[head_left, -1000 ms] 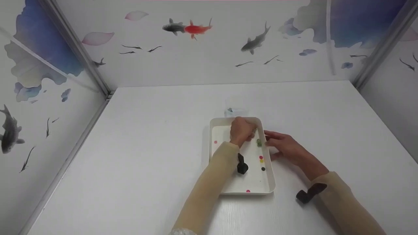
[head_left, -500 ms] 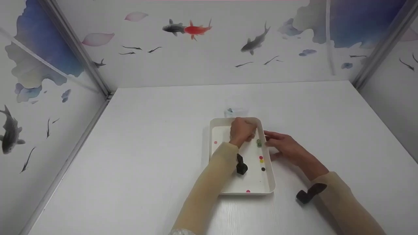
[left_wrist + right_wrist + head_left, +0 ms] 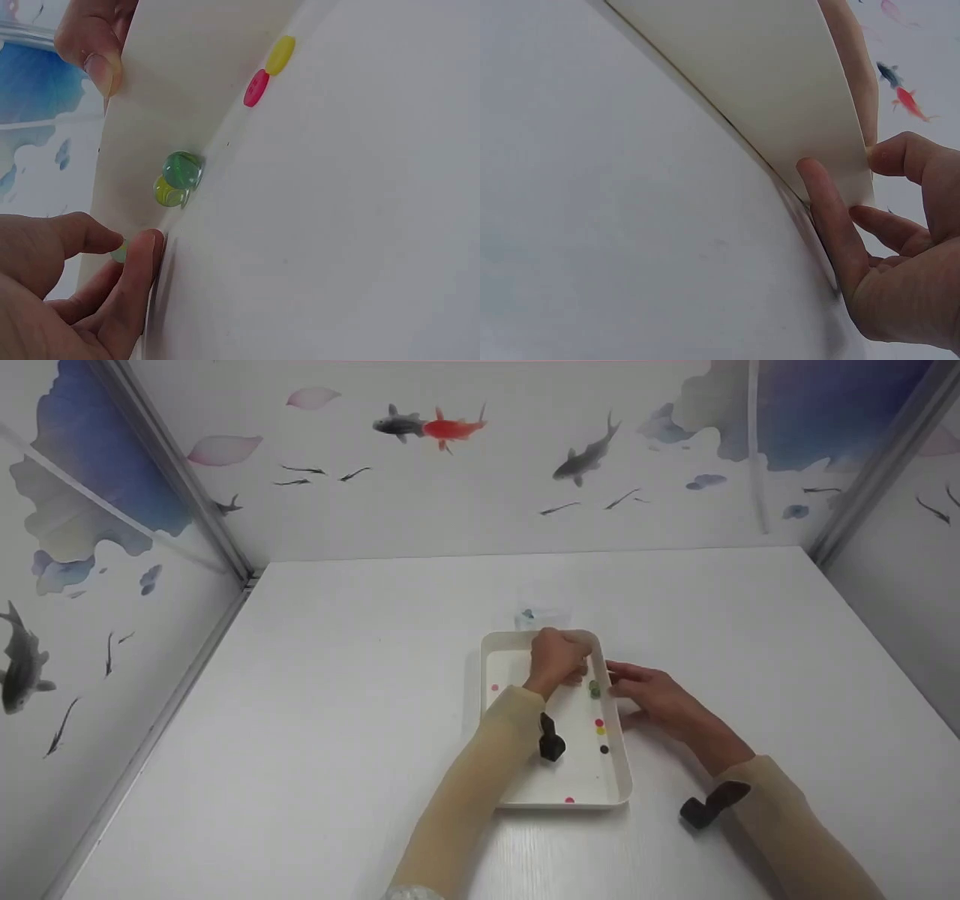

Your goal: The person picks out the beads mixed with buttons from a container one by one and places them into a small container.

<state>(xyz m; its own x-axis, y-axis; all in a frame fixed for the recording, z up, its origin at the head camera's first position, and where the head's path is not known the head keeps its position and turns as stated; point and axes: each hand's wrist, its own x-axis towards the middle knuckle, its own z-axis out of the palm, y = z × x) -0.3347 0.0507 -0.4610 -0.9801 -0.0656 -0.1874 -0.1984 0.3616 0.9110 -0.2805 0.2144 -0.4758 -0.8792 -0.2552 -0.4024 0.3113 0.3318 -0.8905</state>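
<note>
A white rectangular tray (image 3: 556, 793) lies on the table. Inside its far right corner my left hand (image 3: 555, 656) pinches a pale green glass marble (image 3: 119, 251), mostly covered by the fingers. Two more green marbles (image 3: 180, 174) rest against the tray's right wall, just nearer than that hand. Further along the same wall lie a pink button (image 3: 256, 88) and a yellow button (image 3: 281, 55), touching. My right hand (image 3: 660, 699) grips the right wall from outside, one fingertip over the rim and other fingers against the outer face.
A clear plastic bag or box (image 3: 541, 616) with something small inside stands just behind the tray. In the tray are also a black round piece (image 3: 604, 749), a pink piece (image 3: 569, 800) near the front, and a pale pink piece (image 3: 495, 688) at left.
The left forearm has shifted very slightly left, and the left hand's fingers have moved a little. The right hand and tray stay where they were.
</note>
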